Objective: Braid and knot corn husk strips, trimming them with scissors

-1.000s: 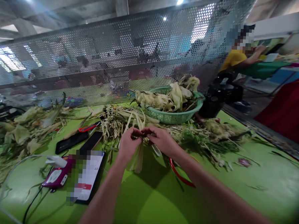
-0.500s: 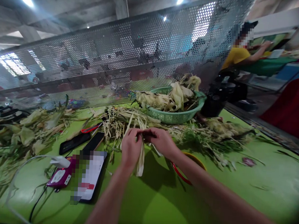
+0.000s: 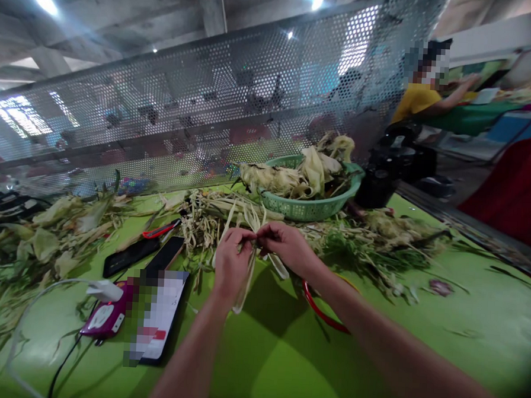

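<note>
My left hand (image 3: 230, 261) and my right hand (image 3: 285, 244) meet above the green table (image 3: 283, 366), fingertips pinched together on pale corn husk strips (image 3: 246, 281). The strips hang down below my left hand and fan up behind the fingers. Both hands are closed on the husk. A heap of shredded husk (image 3: 211, 217) lies just behind my hands. A red ring-shaped thing (image 3: 319, 312) lies on the table under my right forearm.
A teal basket (image 3: 312, 206) full of husks stands at the back, before a perforated metal screen (image 3: 199, 112). Phones (image 3: 131, 254), a pink power bank (image 3: 103, 316) with white cable and red-handled scissors (image 3: 159, 229) lie left. Husk piles (image 3: 41, 229) spread left and right. A person in yellow (image 3: 420, 97) works beyond.
My hands stay together on the husk; the fingers have shifted slightly and the hanging strips look narrower. The view has drifted a little.
</note>
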`<state>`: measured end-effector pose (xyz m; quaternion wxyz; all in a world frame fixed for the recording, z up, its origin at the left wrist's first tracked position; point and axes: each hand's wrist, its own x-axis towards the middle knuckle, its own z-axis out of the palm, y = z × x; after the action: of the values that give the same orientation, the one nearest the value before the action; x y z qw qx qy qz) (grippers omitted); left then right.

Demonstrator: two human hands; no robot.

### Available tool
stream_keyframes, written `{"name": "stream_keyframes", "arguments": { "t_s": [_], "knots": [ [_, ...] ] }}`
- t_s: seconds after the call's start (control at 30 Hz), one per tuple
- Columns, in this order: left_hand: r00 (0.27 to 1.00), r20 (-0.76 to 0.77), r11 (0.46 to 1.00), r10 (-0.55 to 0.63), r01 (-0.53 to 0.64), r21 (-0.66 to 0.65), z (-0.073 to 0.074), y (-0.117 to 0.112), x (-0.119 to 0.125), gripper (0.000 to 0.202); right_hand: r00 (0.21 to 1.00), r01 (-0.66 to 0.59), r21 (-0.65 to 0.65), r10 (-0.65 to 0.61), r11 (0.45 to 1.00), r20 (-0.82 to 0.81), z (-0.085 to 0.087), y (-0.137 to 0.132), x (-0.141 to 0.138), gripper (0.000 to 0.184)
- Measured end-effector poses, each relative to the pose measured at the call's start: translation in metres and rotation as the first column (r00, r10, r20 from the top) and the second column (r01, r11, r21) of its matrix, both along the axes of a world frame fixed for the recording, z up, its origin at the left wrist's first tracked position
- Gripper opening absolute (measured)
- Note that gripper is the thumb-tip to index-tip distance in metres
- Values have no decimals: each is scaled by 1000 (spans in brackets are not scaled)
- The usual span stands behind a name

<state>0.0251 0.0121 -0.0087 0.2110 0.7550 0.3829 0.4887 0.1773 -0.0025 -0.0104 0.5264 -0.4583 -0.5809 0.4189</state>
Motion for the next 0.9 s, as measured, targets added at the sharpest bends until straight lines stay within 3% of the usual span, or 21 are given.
{"name": "stream_keyframes", "arguments": {
  "t_s": [0.2,0.37,0.6,0.8,0.9],
  "knots": [
    [999,28,999,18,-17,-41,-1,2,-1,16,998,47,-32,-48,998,-30,10,-6,1,4],
    [1000,23,1000,13,-12,-11,1,2,-1,15,996,7,-45,-11,999,-92,11,-6,1,14],
    [1000,14,999,-12,13,-31,-1,3,0,16,992,85,34,-88,996,94,7,-3,1,9],
    [1000,13,999,17,-17,-34,-2,4,0,18,995,93,18,-92,996,-43,15,-7,1,10],
    [1000,26,999,16,-15,-40,-1,4,0,18,997,70,4,-70,998,-29,14,-7,2,16]
  ]
}}
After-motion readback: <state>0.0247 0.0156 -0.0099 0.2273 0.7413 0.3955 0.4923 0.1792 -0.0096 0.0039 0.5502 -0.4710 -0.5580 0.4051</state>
